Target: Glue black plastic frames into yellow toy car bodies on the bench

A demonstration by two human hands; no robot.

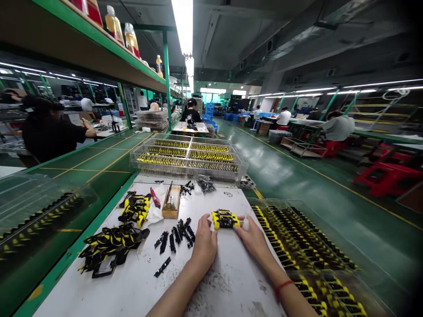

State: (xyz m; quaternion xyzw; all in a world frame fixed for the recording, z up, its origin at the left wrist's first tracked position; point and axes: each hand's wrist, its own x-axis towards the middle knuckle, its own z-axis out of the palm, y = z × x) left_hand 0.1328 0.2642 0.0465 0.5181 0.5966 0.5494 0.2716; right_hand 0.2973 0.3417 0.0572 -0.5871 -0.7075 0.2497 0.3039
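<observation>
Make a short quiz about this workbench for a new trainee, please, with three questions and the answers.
1. Which hand holds the small white bottle?
2. True or false: the red cord is on the left wrist.
3. Fill the gap: the loose black pieces lie to the ___ of the left hand.

Key: 1. The right hand. 2. False, it is on the right wrist. 3. Left.
</observation>
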